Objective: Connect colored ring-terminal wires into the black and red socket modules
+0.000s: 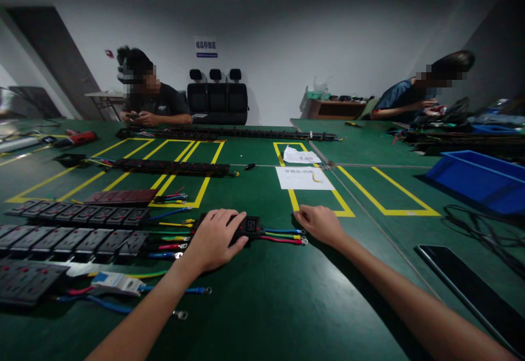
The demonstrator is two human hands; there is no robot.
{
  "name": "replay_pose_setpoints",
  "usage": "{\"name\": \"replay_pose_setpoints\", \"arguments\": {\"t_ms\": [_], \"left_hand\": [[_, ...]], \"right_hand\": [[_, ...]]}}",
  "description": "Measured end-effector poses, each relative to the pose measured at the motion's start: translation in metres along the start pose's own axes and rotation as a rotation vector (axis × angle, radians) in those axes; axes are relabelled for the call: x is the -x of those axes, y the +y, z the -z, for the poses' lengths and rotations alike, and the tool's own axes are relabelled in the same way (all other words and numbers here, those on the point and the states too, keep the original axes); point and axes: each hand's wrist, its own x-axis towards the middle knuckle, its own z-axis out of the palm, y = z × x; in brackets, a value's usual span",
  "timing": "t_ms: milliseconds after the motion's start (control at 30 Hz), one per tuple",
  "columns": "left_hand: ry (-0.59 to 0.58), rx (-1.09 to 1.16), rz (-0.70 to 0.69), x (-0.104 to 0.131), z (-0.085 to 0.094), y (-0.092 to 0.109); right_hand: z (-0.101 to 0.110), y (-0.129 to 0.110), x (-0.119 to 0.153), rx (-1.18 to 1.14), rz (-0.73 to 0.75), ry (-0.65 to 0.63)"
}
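My left hand (217, 239) is laid over a short black socket strip (253, 225), fingers across its top and thumb along the near side. The strip's left part is hidden under the hand. From its right end run blue, yellow-green and red wires with ring terminals (303, 237). Just right of those terminals, my right hand (319, 222) rests on the green table (262, 306) with its fingers curled in; nothing shows in it. Left of my left hand lie several black socket strips (74, 243) with coloured wires whose ring terminals point toward the hand.
Beyond my hands are white paper sheets (304, 178), yellow tape outlines (344, 208) and long black strips (176, 168). A blue bin (479, 183), black cable (476, 230) and dark phone-like slab (471, 290) lie right. Two people sit across the table.
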Motion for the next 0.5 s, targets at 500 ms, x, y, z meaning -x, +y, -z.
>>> {"name": "replay_pose_setpoints", "arguments": {"t_ms": [500], "left_hand": [[0.020,0.043,-0.007,0.0003,0.0021,0.0011]], "right_hand": [[0.0013,-0.0001,0.0000,-0.012,0.002,-0.010]]}}
